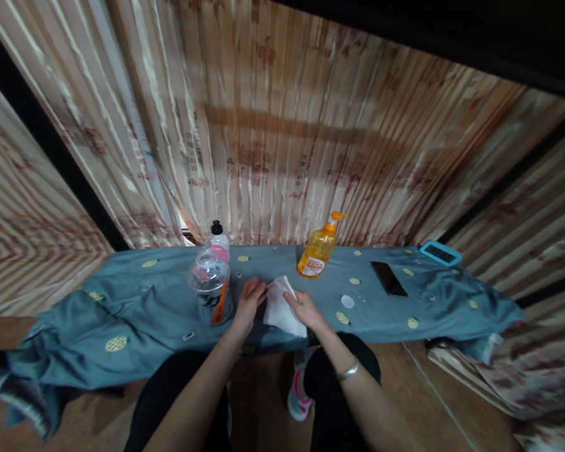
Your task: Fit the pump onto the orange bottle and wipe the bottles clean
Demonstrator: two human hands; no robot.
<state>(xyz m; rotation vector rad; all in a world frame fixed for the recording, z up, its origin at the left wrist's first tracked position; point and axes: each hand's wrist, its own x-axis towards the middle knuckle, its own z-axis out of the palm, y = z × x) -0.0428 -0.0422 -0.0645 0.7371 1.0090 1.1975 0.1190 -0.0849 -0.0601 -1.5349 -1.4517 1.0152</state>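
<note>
A person sits at a low table, a blue-grey cover [162,311] over its top, and a white sheet [282,311] is at the near edge, between the two hands. The right hand [302,306] grips the sheet by its upper right side, thumb on the upper face; a pinch at the margin probably suits something so thin and limp, since it leaves most of the face uncovered. The left hand [249,302] is at the opposite side, fingers curled beside the upper left edge; whether it pinches the sheet or merely rests against it, one cannot tell. Having a hand at each side likely helps keep the sheet spread rather than crumpled. Whether it is paper or cloth is unclear.

The clear jar [213,292] stands upright just left of the left hand, within easy reach. Behind it, partly hidden, is a black-capped bottle [221,243]. The orange pump bottle [316,252] stands farther back, right of the sheet, its spout turned rightward, perhaps set there to leave the front free for the hands. A white disc [347,302] lies flat right of the right hand; beyond it lies the phone [388,279], seemingly out of the way.
</note>
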